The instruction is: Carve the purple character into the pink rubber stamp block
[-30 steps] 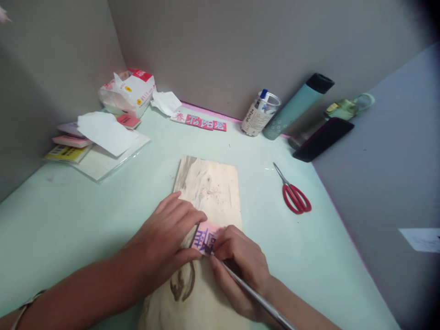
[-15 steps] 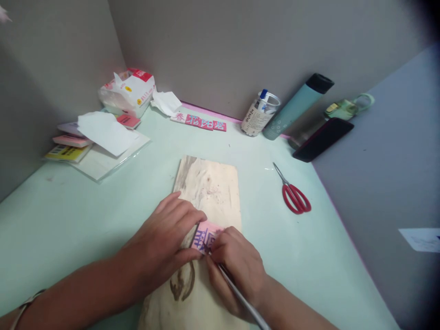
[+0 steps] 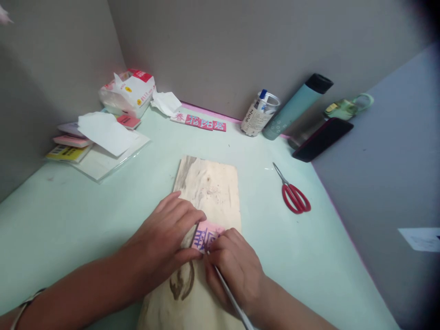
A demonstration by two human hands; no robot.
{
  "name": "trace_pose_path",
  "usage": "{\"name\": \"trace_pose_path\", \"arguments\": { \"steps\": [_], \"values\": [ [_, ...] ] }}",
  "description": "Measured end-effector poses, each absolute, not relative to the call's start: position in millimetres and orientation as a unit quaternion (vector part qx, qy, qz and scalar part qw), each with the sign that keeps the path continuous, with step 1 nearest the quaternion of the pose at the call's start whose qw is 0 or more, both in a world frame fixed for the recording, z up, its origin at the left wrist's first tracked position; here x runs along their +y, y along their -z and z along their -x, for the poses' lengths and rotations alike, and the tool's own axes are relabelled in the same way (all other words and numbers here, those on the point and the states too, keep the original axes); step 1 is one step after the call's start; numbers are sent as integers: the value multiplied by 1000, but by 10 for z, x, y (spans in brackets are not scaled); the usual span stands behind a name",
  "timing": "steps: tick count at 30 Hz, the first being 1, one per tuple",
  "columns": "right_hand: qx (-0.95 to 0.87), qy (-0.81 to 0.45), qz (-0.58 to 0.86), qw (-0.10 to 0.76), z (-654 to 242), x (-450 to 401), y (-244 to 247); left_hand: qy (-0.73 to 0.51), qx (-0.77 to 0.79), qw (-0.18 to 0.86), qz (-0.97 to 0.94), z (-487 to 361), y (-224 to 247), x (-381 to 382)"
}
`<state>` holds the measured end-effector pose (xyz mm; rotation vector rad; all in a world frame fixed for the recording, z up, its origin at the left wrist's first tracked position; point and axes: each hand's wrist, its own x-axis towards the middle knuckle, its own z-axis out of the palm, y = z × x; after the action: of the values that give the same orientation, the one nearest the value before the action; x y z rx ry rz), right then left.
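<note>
A small pink rubber block (image 3: 200, 248) with purple characters drawn on it lies on a pale wooden board (image 3: 220, 188). My left hand (image 3: 168, 233) pinches the block's left side between thumb and fingers, pressing it to the board. My right hand (image 3: 237, 266) is closed around a slim carving knife (image 3: 228, 293) with a long silver handle. Its tip meets the lower middle of the block's face; the blade itself is too small to make out. Knuckles of the right hand cover the block's right part.
Red-handled scissors (image 3: 295, 198) lie right of the board. Along the back stand a tissue pack (image 3: 137, 94), several carved pink blocks (image 3: 206, 123), a can of pens (image 3: 254, 120), a teal bottle (image 3: 294, 107) and a black phone (image 3: 323, 140). Papers and pads (image 3: 103, 133) are piled at left.
The knife handle's rear end has swung to the left, and my right hand has shifted slightly with it. My left hand and the block stay where they were.
</note>
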<state>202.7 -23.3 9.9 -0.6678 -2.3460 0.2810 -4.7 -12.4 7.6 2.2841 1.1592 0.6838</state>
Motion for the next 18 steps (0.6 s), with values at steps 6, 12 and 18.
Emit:
{"name": "trace_pose_path", "arguments": {
  "steps": [6,12,18],
  "values": [
    [-877,-135,271,374,-2029,-247,-89,-249,424,245,-835,53,-70,-116],
    [-871,-140,271,386,-2027,-240,-99,-251,418,249,-837,53,-52,-109],
    [-850,-160,305,400,-2039,-260,-160,-281,406,282,-822,112,-58,-107]
  ]
}}
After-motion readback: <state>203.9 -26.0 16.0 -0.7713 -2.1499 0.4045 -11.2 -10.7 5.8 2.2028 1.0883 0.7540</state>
